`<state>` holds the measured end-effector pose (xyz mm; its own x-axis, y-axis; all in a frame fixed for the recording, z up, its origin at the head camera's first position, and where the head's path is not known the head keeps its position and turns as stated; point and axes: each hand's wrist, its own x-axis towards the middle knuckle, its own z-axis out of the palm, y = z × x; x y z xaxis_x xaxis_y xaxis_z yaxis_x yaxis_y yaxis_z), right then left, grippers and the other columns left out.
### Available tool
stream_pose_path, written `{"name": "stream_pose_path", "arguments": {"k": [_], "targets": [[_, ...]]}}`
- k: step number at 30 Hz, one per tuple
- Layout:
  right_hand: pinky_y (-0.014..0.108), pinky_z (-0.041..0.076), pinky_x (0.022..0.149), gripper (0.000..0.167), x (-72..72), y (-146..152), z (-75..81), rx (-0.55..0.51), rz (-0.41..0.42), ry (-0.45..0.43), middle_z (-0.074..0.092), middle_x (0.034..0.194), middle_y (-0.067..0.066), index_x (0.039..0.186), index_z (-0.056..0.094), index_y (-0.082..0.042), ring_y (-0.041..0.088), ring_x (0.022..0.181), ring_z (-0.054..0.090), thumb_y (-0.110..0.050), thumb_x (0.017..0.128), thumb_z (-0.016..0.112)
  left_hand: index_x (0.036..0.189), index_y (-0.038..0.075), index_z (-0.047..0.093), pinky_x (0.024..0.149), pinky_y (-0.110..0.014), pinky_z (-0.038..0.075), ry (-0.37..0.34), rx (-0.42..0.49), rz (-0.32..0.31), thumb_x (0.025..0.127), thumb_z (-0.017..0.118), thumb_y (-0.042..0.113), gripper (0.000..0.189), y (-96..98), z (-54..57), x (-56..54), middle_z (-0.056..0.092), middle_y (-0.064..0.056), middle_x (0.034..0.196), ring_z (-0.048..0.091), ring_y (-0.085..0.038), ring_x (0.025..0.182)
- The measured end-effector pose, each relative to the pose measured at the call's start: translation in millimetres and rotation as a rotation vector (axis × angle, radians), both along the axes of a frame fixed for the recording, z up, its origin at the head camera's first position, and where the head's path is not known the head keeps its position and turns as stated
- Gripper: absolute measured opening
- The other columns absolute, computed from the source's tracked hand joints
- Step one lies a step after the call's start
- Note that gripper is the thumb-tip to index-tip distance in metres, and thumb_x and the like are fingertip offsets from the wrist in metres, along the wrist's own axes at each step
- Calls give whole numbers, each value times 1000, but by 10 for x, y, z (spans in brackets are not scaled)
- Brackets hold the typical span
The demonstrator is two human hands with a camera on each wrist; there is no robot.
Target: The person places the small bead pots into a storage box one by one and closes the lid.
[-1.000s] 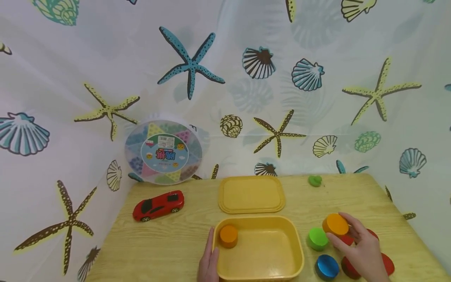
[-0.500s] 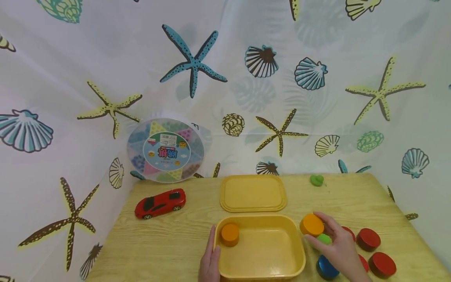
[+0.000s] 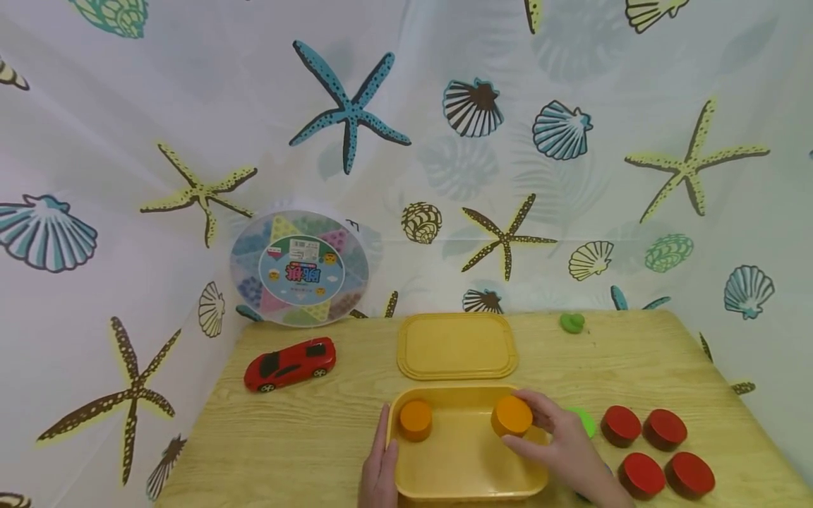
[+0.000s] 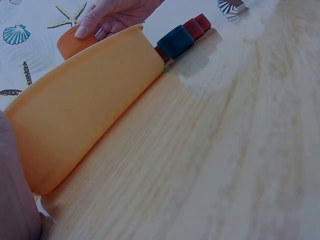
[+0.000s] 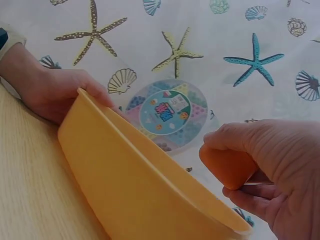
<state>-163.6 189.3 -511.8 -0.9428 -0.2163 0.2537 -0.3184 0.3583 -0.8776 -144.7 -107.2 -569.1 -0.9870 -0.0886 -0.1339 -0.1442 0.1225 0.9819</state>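
Observation:
In the head view, my right hand [image 3: 559,441] pinches an orange round block [image 3: 511,416] between thumb and fingers. It holds the block over the right part of a yellow rectangular tub [image 3: 470,491]; the right wrist view shows the orange block [image 5: 227,162] above rim height. Another orange round block [image 3: 416,420] sits inside at the tub's far left corner. My left hand [image 3: 379,469] rests along the tub's left outer wall, its fingers fairly straight. A green round block [image 3: 583,421] is partly hidden behind my right hand, and a blue block [image 4: 175,42] shows in the left wrist view.
Several red round blocks [image 3: 665,429] lie on the wooden table [image 3: 286,444] to the right. Behind the tub is a flat yellow lid [image 3: 457,346]. A red toy car [image 3: 290,365], a small green duck [image 3: 572,323] and a round board game case [image 3: 300,269] stand farther back.
My right hand has carried the orange block leftward from above the loose blocks to over the tub, uncovering the red blocks. My left hand has stayed at the tub's left side.

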Motion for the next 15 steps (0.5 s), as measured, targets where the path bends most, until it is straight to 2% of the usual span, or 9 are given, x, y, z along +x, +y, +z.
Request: {"name": "stream_pose_path", "arguments": {"k": [2,5,10,15], "targets": [[31,62,91,61,-22,-56,-23,-15,58,5,72,129,13,140,60,0,8,108,70,-23,89,85,169,20,20,126,-59,20,8,-2,-9,114,36,25,57,-6,-3,1,19,-11,174,20,-35,158],[32,63,91,57,-40,-144,-28,-19,116,-7,72,127,13,138,61,-2,9,108,71,-23,90,85,169,20,20,125,-58,20,22,-1,-20,114,35,24,57,-19,-13,4,18,-11,174,19,-35,158],[30,63,87,53,-55,-275,-60,28,158,4,74,123,6,134,65,-11,9,101,71,-29,89,85,169,20,21,126,-56,19,39,-4,-19,114,35,21,57,-20,-28,11,19,-10,174,19,-33,158],[30,62,87,53,-79,-391,-114,67,207,12,73,124,4,135,65,-12,8,100,69,-32,90,85,169,18,21,126,-56,19,52,-16,-15,114,35,23,56,-20,-15,13,20,-11,173,20,-34,158]]}}
